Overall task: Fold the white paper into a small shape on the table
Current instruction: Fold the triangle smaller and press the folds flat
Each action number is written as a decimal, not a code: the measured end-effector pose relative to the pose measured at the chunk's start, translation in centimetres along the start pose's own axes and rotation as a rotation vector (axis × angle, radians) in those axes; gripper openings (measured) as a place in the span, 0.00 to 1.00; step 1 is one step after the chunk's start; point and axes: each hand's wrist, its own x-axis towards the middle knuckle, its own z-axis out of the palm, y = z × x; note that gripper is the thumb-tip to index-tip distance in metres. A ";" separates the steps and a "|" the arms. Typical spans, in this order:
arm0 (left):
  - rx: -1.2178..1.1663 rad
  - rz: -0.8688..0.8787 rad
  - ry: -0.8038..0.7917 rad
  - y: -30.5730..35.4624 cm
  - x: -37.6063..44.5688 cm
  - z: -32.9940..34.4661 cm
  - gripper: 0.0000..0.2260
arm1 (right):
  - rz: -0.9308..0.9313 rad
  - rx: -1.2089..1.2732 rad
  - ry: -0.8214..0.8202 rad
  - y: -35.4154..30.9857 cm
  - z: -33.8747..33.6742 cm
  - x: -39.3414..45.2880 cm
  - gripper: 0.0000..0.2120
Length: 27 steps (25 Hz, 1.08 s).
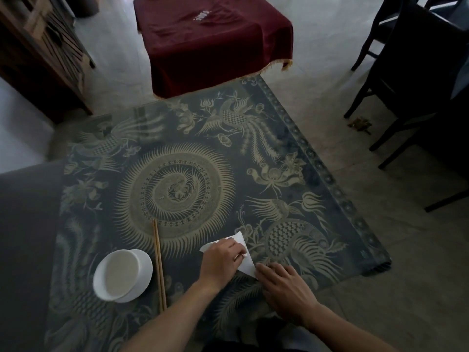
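The white paper lies partly folded into a narrow pointed shape on the patterned table, near its front right. My left hand lies on top of the paper with its fingers curled down on it, hiding the paper's middle. My right hand rests flat beside the paper's near tip, fingertips touching that corner.
A white bowl stacked on a second one stands at the front left, with a pair of wooden chopsticks lying beside it. Beyond the table are a red-draped stool, a wooden cabinet at left and dark chairs at right.
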 end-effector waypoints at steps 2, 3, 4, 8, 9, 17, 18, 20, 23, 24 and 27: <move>-0.001 -0.055 -0.043 0.4 -0.6 0.8 0.05 | -0.016 -0.004 -0.001 0.2 0.0 -0.1 0.22; 0.006 -0.086 -0.073 0.6 -0.8 1.1 0.03 | -0.019 -0.005 -0.001 0.3 0.0 -0.1 0.23; 0.013 -0.117 -0.101 0.7 -1.1 1.3 0.02 | -0.022 -0.006 -0.003 0.4 0.0 -0.1 0.23; 0.026 -0.145 -0.143 0.8 -1.7 2.5 0.05 | -0.072 0.023 -0.005 1.2 0.2 -0.1 0.24; 0.021 -0.158 -0.143 0.9 -1.8 2.8 0.05 | -0.096 0.029 -0.005 1.6 0.3 -0.2 0.24; -0.012 -0.275 -0.107 2.1 -2.6 4.2 0.02 | -0.178 0.055 -0.019 3.0 1.2 -1.7 0.28; -0.008 -0.280 -0.109 2.2 -2.7 4.3 0.03 | -0.178 0.053 -0.020 3.0 1.2 -1.7 0.28; 0.008 -0.280 -0.111 2.4 -2.9 4.5 0.03 | -0.174 0.050 -0.022 3.0 1.2 -1.7 0.28; 0.042 -0.248 -0.126 2.7 -3.2 4.7 0.04 | -0.168 0.048 -0.026 3.0 1.3 -1.7 0.27; 0.043 -0.246 -0.130 2.7 -3.3 4.8 0.04 | -0.167 0.048 -0.032 3.0 1.4 -1.7 0.27; 0.051 -0.251 -0.136 2.8 -3.5 4.9 0.05 | -0.161 0.053 -0.035 2.9 1.6 -1.9 0.28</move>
